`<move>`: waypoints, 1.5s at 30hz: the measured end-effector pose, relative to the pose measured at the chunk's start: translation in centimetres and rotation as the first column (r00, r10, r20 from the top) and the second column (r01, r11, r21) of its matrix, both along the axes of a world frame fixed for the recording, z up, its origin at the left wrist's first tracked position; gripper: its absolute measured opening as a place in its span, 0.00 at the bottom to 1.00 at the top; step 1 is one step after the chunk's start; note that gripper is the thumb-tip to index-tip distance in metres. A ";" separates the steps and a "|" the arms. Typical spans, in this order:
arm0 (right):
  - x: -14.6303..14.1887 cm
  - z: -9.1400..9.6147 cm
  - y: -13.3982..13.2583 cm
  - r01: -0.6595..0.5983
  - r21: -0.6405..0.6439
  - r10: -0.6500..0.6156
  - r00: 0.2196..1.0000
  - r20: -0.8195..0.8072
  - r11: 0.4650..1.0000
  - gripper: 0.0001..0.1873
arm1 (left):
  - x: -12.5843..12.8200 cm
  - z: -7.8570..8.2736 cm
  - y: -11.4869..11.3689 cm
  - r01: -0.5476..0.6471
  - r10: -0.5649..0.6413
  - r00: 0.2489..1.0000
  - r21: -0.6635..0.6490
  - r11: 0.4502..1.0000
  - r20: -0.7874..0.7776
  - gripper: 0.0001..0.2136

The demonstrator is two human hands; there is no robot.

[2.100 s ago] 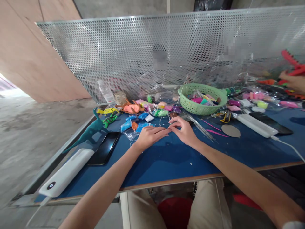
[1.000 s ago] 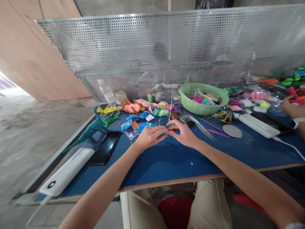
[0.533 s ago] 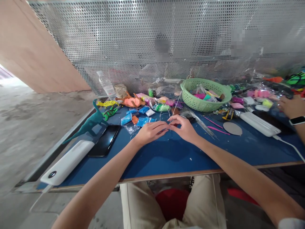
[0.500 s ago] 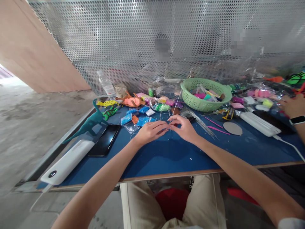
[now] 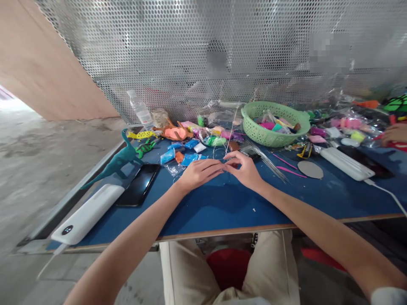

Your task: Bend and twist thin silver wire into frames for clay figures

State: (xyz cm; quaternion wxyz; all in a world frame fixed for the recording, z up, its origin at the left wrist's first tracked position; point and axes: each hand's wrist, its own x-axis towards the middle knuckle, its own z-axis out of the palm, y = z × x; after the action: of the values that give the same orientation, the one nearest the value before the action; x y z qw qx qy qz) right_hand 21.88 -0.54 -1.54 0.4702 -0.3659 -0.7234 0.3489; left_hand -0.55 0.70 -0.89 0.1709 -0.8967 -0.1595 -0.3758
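Observation:
My left hand [image 5: 197, 173] and my right hand [image 5: 244, 170] meet fingertip to fingertip over the blue table [image 5: 222, 207]. Both pinch a thin metal wire [image 5: 231, 134] whose free end sticks up from between them toward the back. The left hand's fingers lie close together along the wire; the right hand's thumb and forefinger are closed on it. A loose bundle of wires [image 5: 267, 163] lies just right of my right hand.
A green basket [image 5: 275, 123] holds coloured clay packets. Clay packets [image 5: 190, 149], clay dinosaurs [image 5: 118, 161], a black phone [image 5: 137, 189], two white power banks [image 5: 88, 213], a grey disc [image 5: 310, 169] and a water bottle [image 5: 138, 111] lie about. Another person's hand [image 5: 394, 134] works at far right. A perforated metal screen [image 5: 203, 55] backs the table.
My hands stay pinched together on the wire; its free end swings slightly. The view has tipped down a little. The other person's hand at right has shifted among the packets.

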 end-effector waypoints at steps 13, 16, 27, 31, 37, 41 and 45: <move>0.0 0.3 0.1 -0.071 -0.059 0.066 0.995 -0.073 0.996 0.13 | 0.1 0.7 -0.2 -0.016 0.017 0.998 0.024 1.000 -0.056 0.11; 0.1 0.6 -0.1 -0.089 -0.082 0.083 0.994 -0.076 0.993 0.13 | 0.1 0.8 -0.2 -0.014 0.015 0.998 0.027 1.000 -0.055 0.11; -0.1 0.5 -0.3 -0.043 -0.093 0.034 0.995 -0.098 0.995 0.14 | 0.2 -0.2 0.3 -0.003 0.001 1.000 -0.064 0.998 -0.031 0.16; 0.2 0.8 -0.4 -0.038 -0.062 0.034 0.997 -0.073 0.997 0.15 | 0.2 -0.5 0.6 -0.025 0.025 1.000 -0.066 0.998 -0.009 0.15; 0.3 0.9 -0.1 -0.056 -0.108 0.045 0.994 -0.104 0.993 0.16 | 0.0 -1.1 1.2 -0.050 0.055 0.998 -0.141 0.989 0.031 0.14; 0.3 0.6 0.1 -0.068 -0.126 0.051 0.990 -0.132 0.990 0.18 | 0.2 -1.4 1.4 -0.046 0.050 0.998 -0.093 0.995 0.041 0.14; 0.4 0.7 0.2 -0.080 -0.139 0.060 0.988 -0.142 0.987 0.18 | 0.1 -1.7 1.6 -0.046 0.046 0.999 -0.060 0.997 0.001 0.16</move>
State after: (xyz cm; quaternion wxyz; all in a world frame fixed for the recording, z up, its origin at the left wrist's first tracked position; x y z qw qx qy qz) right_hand 22.24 -0.38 -0.88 0.4785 -0.3484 -0.6745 0.4412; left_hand -0.47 2.27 -2.57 0.1523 -0.8971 -0.1914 -0.3681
